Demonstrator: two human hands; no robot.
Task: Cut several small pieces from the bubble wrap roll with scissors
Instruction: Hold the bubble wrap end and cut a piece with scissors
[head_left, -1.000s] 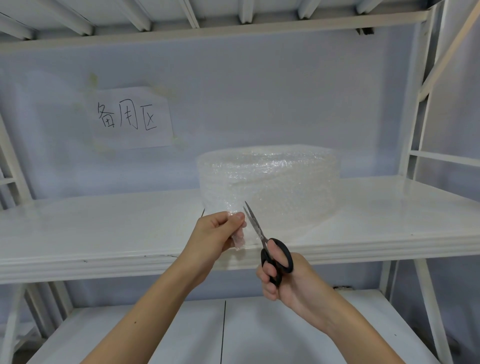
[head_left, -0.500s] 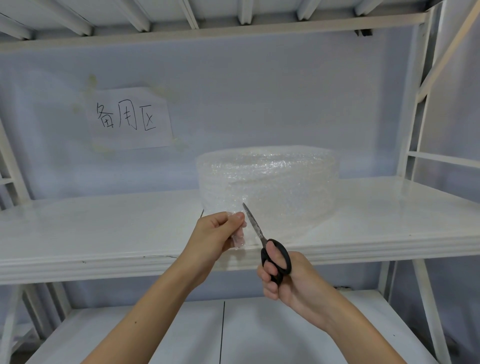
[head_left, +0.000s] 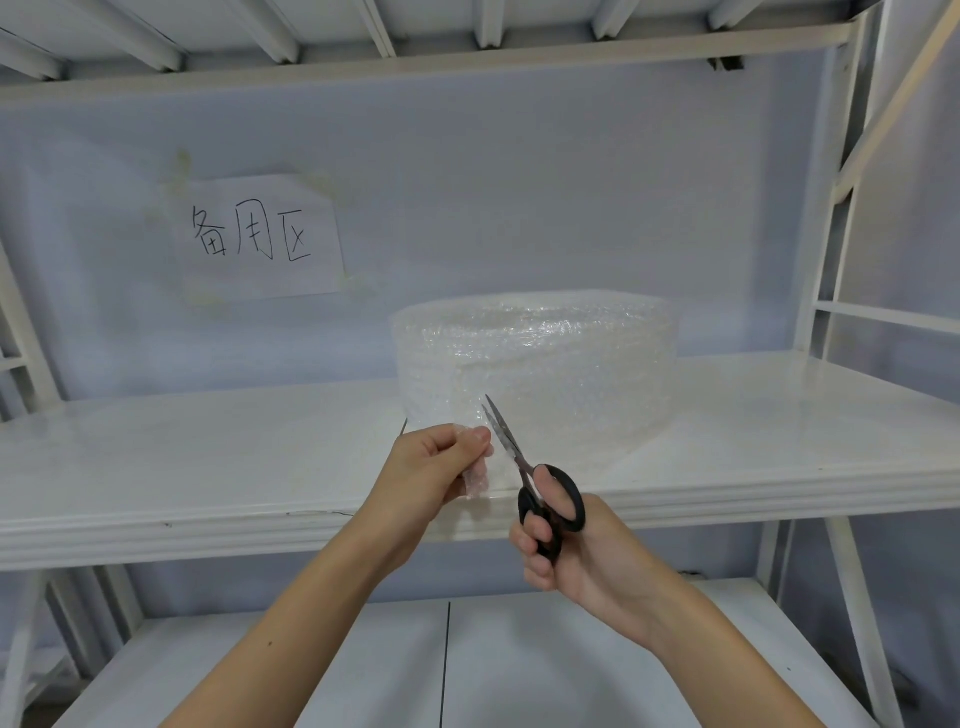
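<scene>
Scissors (head_left: 511, 457) are edging slightly upward into the sheet since a second ago, right hand (head_left: 563, 545) gripping them; left hand (head_left: 434, 467) is pinching the flap, bubble wrap roll (head_left: 540, 374) sitting at twelve o'clock on the shelf (head_left: 208, 467).

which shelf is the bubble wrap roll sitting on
The middle shelf, level with both hands. The bubble wrap roll rests on it; the lower shelf holds nothing visible.

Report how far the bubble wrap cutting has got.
Done: no cut pieces show on the white shelf. In hand: the left hand pinches the loose end of the bubble wrap roll; the right hand holds the scissors, blades in the wrap beside it. Left: finishing this cut, then several more.
</scene>
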